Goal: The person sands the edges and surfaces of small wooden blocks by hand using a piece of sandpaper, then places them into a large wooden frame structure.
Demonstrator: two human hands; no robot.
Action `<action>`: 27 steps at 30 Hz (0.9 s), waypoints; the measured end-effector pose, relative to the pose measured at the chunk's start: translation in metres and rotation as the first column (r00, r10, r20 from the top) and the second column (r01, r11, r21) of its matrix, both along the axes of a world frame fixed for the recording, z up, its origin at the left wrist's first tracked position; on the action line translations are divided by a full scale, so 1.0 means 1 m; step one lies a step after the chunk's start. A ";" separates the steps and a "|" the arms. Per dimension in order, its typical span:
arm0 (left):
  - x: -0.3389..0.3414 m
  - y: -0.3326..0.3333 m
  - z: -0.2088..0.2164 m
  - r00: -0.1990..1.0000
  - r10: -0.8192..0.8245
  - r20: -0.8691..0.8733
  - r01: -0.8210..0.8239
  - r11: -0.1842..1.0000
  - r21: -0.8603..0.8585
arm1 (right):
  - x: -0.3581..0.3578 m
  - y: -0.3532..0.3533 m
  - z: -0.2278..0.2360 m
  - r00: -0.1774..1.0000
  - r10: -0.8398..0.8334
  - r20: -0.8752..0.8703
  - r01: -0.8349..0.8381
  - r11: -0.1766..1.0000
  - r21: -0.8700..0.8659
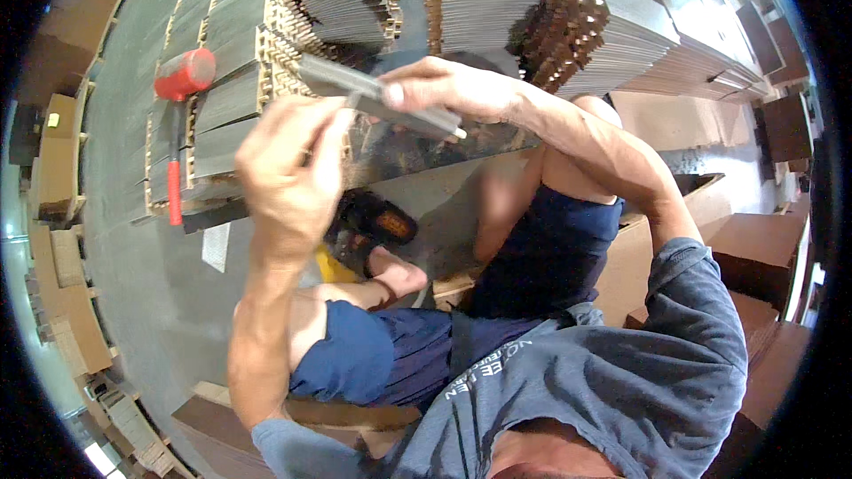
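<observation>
In front of me, my right hand grips a grey flat bar-like piece, its thumb on top and fingers beneath. The piece slants from upper left to lower right, and a small pale tip shows at its lower right end. Beside its left part my left hand is closed in a pinch. A thin grey sliver shows at those fingertips, but what they hold is blurred. To the left, a red-headed mallet with a red grip lies across stacked grey sheets.
More grey sheet stacks with notched, pale-tipped edges stand ahead. Cardboard boxes sit at the right, and a brown box edge shows at lower left. My sandalled foot rests near the stacks. Loaded pallets line the far left.
</observation>
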State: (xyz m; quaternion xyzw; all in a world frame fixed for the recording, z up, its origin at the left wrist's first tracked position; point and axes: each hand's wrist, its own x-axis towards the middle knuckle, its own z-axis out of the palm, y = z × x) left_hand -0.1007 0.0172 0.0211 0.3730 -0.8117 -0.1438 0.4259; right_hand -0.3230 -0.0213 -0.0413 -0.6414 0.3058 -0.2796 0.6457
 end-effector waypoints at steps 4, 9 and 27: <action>0.031 -0.006 0.000 0.997 0.052 -0.055 -0.051 0.998 0.025 | -0.047 0.001 -0.030 0.763 -0.237 -0.601 -0.140 0.847 -0.512; 0.038 -0.002 0.001 0.998 0.031 -0.057 -0.026 0.997 0.078 | -0.122 0.001 -0.078 0.433 -0.357 -0.828 -0.240 0.840 -0.487; 0.022 -0.004 0.007 0.991 -0.023 -0.135 0.018 0.999 -0.031 | -0.123 -0.017 -0.125 0.247 -0.607 -0.755 -0.238 0.717 -0.655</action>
